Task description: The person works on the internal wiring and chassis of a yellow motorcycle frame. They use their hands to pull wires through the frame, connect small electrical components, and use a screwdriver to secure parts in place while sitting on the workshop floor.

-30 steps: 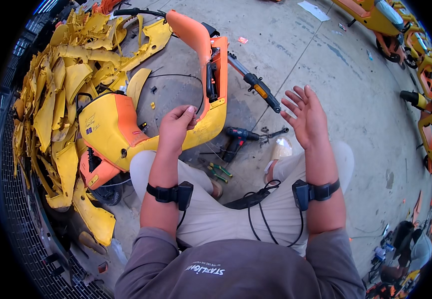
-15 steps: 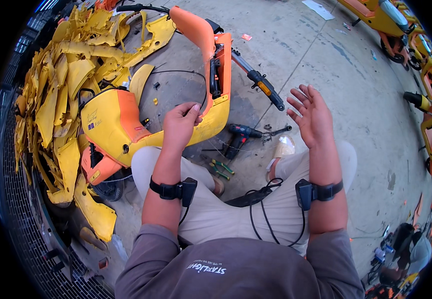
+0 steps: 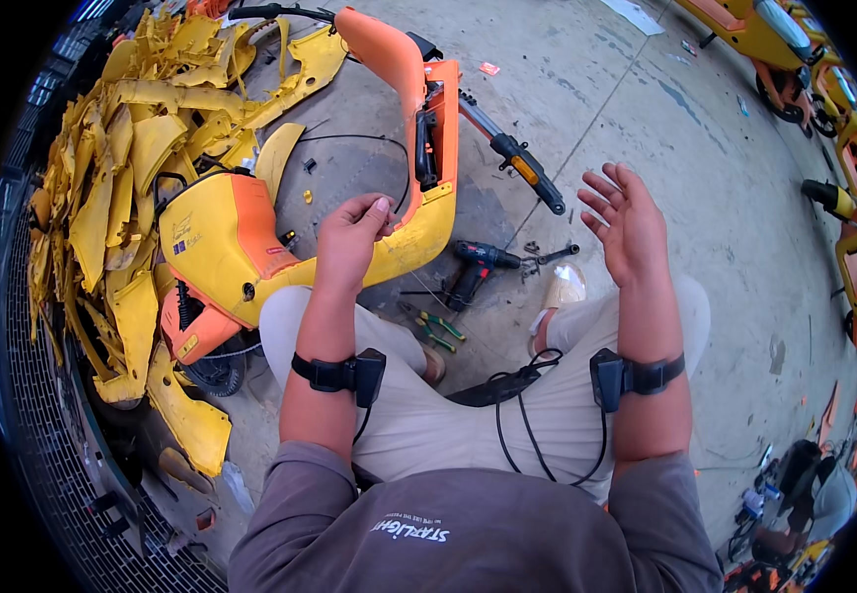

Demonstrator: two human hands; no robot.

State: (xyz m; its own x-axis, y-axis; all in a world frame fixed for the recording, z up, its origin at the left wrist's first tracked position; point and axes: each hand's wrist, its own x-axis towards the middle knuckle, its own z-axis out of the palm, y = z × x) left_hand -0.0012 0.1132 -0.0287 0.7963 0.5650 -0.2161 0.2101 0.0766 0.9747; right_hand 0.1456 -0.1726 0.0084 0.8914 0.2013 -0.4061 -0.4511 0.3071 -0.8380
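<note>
My left hand [image 3: 349, 242] is raised over the scooter's step-through body, thumb against curled fingers. Whatever it may pinch is too small or hidden to make out. My right hand [image 3: 625, 225] is held up above my right knee, fingers spread and palm facing inward, with nothing in it. The yellow and orange scooter [image 3: 213, 229] lies on its side at my left. A black and silver front fork [image 3: 512, 153] sticks out from its orange front panel. Between my feet and the scooter are a black cordless drill [image 3: 481, 269], green-handled pliers [image 3: 438, 328] and a wrench-like black tool [image 3: 559, 255].
A tall heap of broken yellow body panels [image 3: 112, 188] fills the left side. More yellow and orange scooters [image 3: 759, 49] line the right edge. Black bags and loose parts [image 3: 794, 494] lie at the lower right. Black cables [image 3: 525, 420] run across my lap.
Both hands have shifted slightly: the left a little left and its fingers turned somewhat, the right a little right. The scooter and tools stay where they were.
</note>
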